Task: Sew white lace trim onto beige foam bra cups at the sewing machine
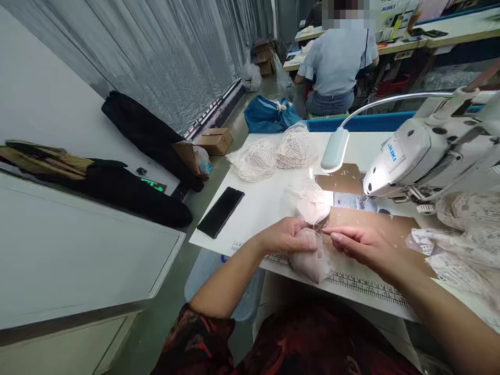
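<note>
A pale lace bra (312,263) with two rounded cups lies at the table's front edge, one cup toward me and the other under the lamp light. My left hand (291,235) is closed on its middle, thumb over the near cup. Just to the right, my right hand (357,242) is pinched shut with its fingertips at the bra's middle. A thin dark thing shows at those fingertips, too small to name. Two more white lace bra cups (253,159) lie farther back on the white table (269,200).
A white sewing machine (410,151) stands at the right, with a lamp (336,149) reaching over the table. More lace (461,255) is heaped below the machine. A black phone (221,212) lies at the left edge. A person (336,62) sits farther off, beyond a blue bag (269,114).
</note>
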Tool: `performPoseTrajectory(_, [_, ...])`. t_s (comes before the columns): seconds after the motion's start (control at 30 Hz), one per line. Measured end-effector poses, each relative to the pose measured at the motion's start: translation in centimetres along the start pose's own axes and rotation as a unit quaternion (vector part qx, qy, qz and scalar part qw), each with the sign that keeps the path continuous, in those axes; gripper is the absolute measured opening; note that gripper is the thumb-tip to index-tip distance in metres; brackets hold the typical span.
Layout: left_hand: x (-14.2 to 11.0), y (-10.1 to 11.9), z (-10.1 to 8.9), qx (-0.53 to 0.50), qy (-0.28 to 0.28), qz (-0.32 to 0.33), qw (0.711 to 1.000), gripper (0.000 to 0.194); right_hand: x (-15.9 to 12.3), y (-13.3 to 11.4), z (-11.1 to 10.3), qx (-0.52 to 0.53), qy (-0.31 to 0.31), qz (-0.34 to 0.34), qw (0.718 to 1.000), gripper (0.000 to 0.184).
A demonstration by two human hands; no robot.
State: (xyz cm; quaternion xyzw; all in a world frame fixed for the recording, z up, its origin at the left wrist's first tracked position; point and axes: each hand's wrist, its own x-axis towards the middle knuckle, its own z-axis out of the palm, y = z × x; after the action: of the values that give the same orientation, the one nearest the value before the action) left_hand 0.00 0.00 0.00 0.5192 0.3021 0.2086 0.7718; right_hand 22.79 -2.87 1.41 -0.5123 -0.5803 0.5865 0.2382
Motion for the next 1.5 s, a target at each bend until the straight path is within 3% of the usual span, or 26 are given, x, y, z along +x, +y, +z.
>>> performPoseTrajectory(0.1, [0.3,-0.4,0.0,0.040,-0.013,-0.021,0.999,0.048,0.8,-0.7,1.0,0.014,-0.026,-0.011,1.000,0.056])
performPoseTrajectory(0.2, [0.3,-0.3,-0.3,0.089,-0.012,0.007,0.996,0.062,0.8,-0.8,1.3,-0.007,-0.015,-0.028,0.999,0.055])
performPoseTrajectory(0.27, [-0.1,0.4,-1.1,0.121,-0.036,0.021,0.992,0.074,0.1,0.1,0.8,-0.071,0.019,-0.048,0.996,0.051])
performPoseTrajectory(0.33, [-0.9,1.9,-2.4,0.185,-0.081,-0.010,0.979,0.068,-1.2,2.1,-0.3,-0.185,0.071,-0.084,0.977,0.044])
performPoseTrajectory(0.4, [-2.0,3.6,-3.8,0.308,-0.066,-0.044,0.948,0.051,-2.9,4.9,-2.1,-0.322,0.146,-0.122,0.928,0.040])
performPoseTrajectory(0.47, [-3.2,5.1,-4.9,0.461,0.070,-0.043,0.883,0.043,-4.8,7.6,-4.0,-0.447,0.210,-0.143,0.858,0.043])
performPoseTrajectory(0.53, [-4.0,5.6,-5.1,0.573,0.189,-0.017,0.797,0.049,-6.4,9.6,-5.6,-0.542,0.257,-0.172,0.781,0.043])
performPoseTrajectory(0.6, [-3.8,5.1,-4.5,0.632,0.195,0.020,0.750,0.065,-7.6,10.5,-6.5,-0.587,0.300,-0.190,0.728,0.038])
performPoseTrajectory(0.67, [-2.8,3.8,-3.1,0.655,0.130,0.065,0.742,0.067,-8.1,10.4,-6.5,-0.588,0.321,-0.207,0.713,0.033])
performPoseTrajectory(0.7, [-2.0,3.0,-2.3,0.656,0.103,0.086,0.743,0.055,-8.1,10.1,-6.2,-0.572,0.321,-0.223,0.722,0.033])
performPoseTrajectory(0.77, [-0.3,1.6,-0.5,0.634,0.071,0.127,0.759,0.020,-7.6,9.0,-4.9,-0.513,0.293,-0.258,0.765,0.037])
performPoseTrajectory(0.9, [1.3,0.7,2.8,0.503,-0.006,0.177,0.846,0.016,-5.6,6.0,-1.7,-0.357,0.180,-0.261,0.878,0.062])
performPoseTrajectory(0.97, [1.1,0.7,4.2,0.438,0.013,0.185,0.880,0.016,-4.7,4.3,-0.7,-0.250,0.121,-0.238,0.931,0.059])
performPoseTrajectory(1.03, [0.7,0.4,5.2,0.354,0.091,0.187,0.912,0.019,-4.1,2.8,-0.1,-0.151,0.044,-0.191,0.969,0.035])
performPoseTrajectory(1.1, [0.5,-0.3,6.0,0.223,0.139,0.165,0.951,0.025,-3.8,1.9,0.2,-0.081,0.002,-0.161,0.984,0.023])
performPoseTrajectory(1.13, [0.5,-0.8,6.3,0.150,0.133,0.141,0.970,0.031,-3.8,1.7,0.3,-0.057,0.004,-0.158,0.986,0.022])
performPoseTrajectory(1.23, [0.8,-2.6,7.4,-0.003,0.042,0.073,0.996,0.046,-4.1,1.9,0.6,0.005,0.068,-0.190,0.979,0.013])
performPoseTrajectory(1.37, [1.0,-4.3,8.9,-0.045,-0.013,0.046,0.998,0.035,-5.5,2.4,0.1,0.061,0.110,-0.279,0.952,0.014])
performPoseTrajectory(1.43, [0.8,-4.4,9.3,-0.053,0.006,0.031,0.998,0.034,-6.3,2.2,-0.8,0.014,0.110,-0.288,0.951,0.014])
performPoseTrajectory(1.5, [0.4,-4.1,9.3,-0.023,0.062,0.046,0.997,0.031,-7.1,1.8,-1.6,-0.068,0.116,-0.259,0.956,0.002])
